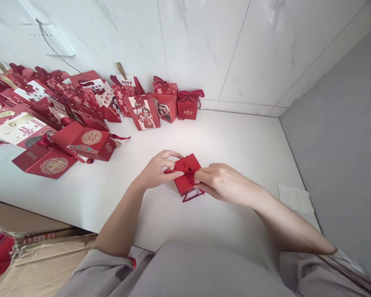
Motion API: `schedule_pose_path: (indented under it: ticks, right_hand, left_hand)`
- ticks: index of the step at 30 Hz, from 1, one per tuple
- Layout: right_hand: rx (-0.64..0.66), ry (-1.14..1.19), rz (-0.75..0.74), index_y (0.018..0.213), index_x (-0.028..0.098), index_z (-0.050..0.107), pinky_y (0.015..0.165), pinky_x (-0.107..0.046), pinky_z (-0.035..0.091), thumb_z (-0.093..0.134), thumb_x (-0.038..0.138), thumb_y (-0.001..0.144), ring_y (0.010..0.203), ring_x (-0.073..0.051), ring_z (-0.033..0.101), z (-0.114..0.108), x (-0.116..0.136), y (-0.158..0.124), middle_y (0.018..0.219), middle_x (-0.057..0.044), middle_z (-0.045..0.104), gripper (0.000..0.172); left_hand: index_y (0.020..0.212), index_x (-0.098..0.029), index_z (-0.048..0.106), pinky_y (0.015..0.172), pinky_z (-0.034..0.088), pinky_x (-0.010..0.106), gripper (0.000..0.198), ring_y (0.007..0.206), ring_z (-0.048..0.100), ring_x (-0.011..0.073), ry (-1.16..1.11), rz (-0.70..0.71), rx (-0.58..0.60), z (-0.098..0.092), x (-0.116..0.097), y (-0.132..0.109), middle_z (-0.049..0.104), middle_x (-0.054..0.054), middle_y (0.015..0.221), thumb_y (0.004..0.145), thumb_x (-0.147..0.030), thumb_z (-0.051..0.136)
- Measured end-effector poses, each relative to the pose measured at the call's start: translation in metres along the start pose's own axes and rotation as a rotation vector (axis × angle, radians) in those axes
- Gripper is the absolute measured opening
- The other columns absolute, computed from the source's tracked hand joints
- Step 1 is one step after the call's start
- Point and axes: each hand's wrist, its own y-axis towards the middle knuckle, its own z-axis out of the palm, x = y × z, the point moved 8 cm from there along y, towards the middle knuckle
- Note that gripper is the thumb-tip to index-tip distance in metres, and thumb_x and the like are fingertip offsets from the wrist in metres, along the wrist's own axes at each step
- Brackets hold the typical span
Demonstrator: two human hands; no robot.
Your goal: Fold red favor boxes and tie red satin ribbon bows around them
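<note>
A small red gift box (185,187) rests on the white table, with a dark red ribbon (189,171) tied in a knot or bow on its top. My left hand (159,169) is at the box's left side, its thumb and fingers pinching a loop or end of the ribbon. From the right, my right hand (218,181) pinches the other side of the ribbon beside the knot. A twisted red cord (193,198) hangs from the near side of the box onto the table.
Many red decorated boxes (54,165) crowd the table's left side. More stand along the tiled wall, including a small ribboned box (188,108). A white tissue (295,199) lies at the right edge of the table (235,136). An open cardboard box (46,264) is at lower left.
</note>
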Motion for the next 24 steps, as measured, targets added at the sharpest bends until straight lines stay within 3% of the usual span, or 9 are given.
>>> schedule_pose_path:
  ticks: [13,19,21,24]
  right_hand:
    - [0.11,0.068,0.006,0.085,0.02,0.051,0.055,-0.027,0.028,0.038,0.02,0.097,0.051,-0.013,0.042,-0.011,-0.005,-0.016,0.063,0.001,0.054,0.019]
    - [0.218,0.211,0.157,0.089,0.023,0.057,0.052,-0.026,0.03,0.047,0.027,0.093,0.05,-0.013,0.047,-0.008,-0.021,-0.025,0.067,0.001,0.062,0.011]
    - [0.211,0.201,0.277,0.084,0.023,0.059,0.05,-0.027,0.029,0.051,0.037,0.091,0.047,-0.014,0.048,-0.005,-0.032,-0.027,0.06,0.0,0.06,0.018]
    - [0.257,0.127,0.394,0.061,0.021,0.055,0.048,-0.03,0.026,0.05,0.051,0.09,0.041,-0.015,0.044,0.006,-0.04,-0.027,0.045,0.0,0.049,0.042]
  left_hand:
    - [0.06,-0.018,0.041,0.092,0.048,0.037,0.041,0.114,0.057,0.0236,-0.035,-0.09,0.031,-0.004,0.007,0.0,0.056,0.006,0.13,0.079,-0.045,0.066]
    - [0.067,-0.019,0.045,0.103,0.042,0.04,0.035,0.125,0.051,0.0251,-0.092,-0.077,0.076,0.0,0.008,0.0,0.057,0.009,0.128,0.079,-0.045,0.066]
    - [0.067,-0.019,0.044,0.103,0.041,0.041,0.036,0.125,0.051,0.0258,-0.103,-0.078,0.076,0.001,0.008,0.001,0.057,0.01,0.128,0.079,-0.045,0.066]
    - [0.067,-0.019,0.044,0.102,0.042,0.039,0.036,0.124,0.051,0.026,-0.116,-0.09,0.078,0.003,0.009,0.001,0.057,0.01,0.129,0.079,-0.046,0.066]
